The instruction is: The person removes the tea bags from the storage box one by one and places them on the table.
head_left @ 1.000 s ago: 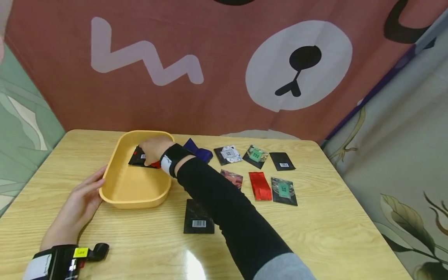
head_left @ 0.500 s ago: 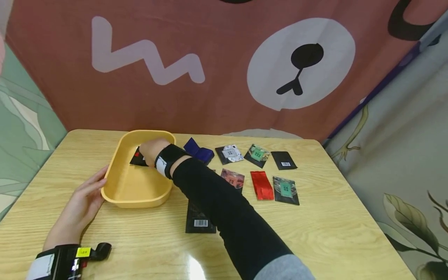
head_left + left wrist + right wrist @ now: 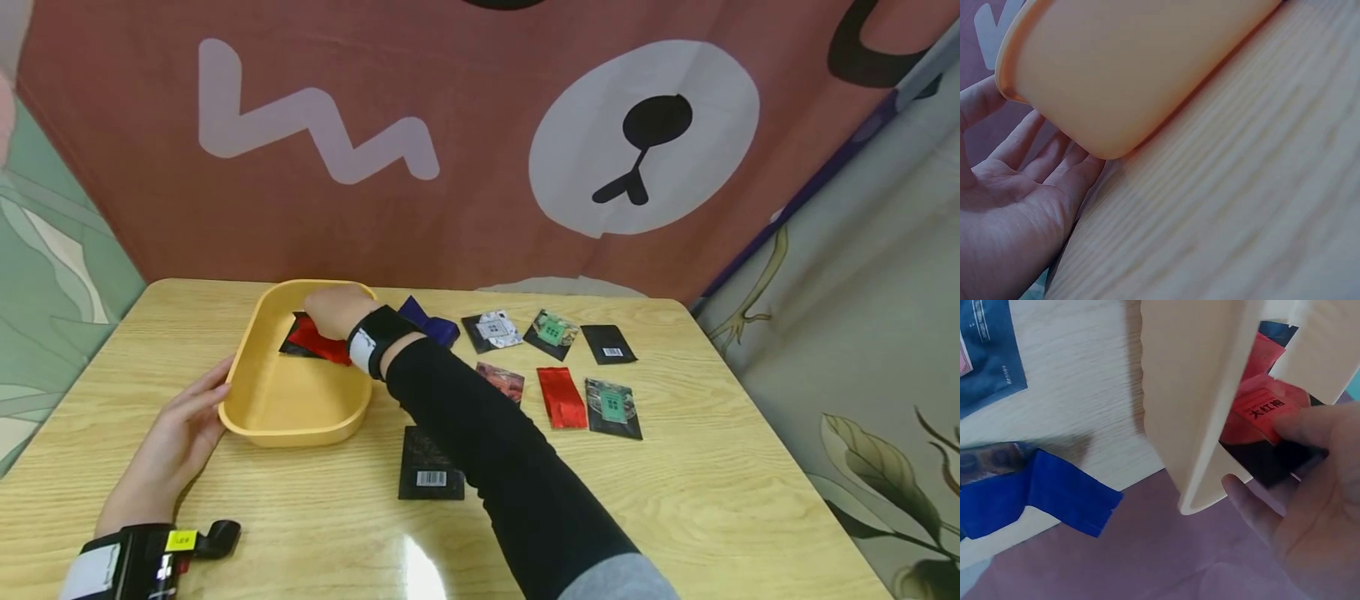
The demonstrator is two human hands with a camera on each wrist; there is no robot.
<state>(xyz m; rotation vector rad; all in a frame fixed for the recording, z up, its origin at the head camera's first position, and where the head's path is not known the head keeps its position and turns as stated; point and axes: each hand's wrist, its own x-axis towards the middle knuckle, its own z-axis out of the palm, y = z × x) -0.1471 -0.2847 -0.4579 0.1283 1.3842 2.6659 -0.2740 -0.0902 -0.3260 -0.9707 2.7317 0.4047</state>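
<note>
A yellow plastic tray stands at the left of the table. My left hand steadies its left side, fingers stretched along the outer wall with one finger at the rim in the left wrist view. Inside the tray's far end, my right hand holds a red tea packet with Chinese print. In the right wrist view the thumb presses on its red label, and part of the other fingers is hidden behind it. A black packet lies beneath the red one.
Right of the tray lie a folded blue packet, a black packet with barcode, another red packet and several patterned sachets, one with a green label. My right sleeve crosses above some of them. A printed curtain hangs behind the table.
My right hand has shifted slightly up and right within the tray, so much more of the red tea packet shows over the black one. The left hand stays at the tray.
</note>
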